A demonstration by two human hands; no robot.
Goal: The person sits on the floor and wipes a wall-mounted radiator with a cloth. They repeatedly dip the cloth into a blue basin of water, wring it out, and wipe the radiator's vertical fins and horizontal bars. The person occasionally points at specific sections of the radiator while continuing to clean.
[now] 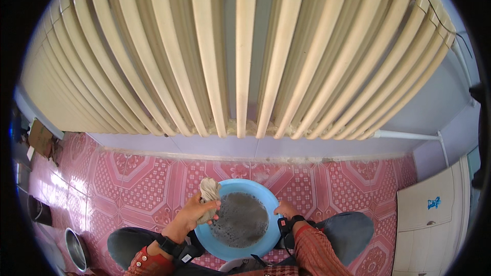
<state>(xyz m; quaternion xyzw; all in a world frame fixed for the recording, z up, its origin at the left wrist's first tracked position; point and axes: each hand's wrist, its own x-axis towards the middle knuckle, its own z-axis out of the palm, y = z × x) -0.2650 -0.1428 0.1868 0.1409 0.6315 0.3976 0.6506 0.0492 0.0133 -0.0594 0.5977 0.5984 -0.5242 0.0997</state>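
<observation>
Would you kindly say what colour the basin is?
The basin is light blue, in the head view.

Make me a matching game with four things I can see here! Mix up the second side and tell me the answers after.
Things:
1. Cloth
2. Basin
3. Radiator
4. Water

Matches:
A. Grey, with bubbles on top
B. Held in the left hand
C. Cream, with a row of bars
D. Light blue and round

Right pairs: 1-B, 2-D, 3-C, 4-A
</observation>
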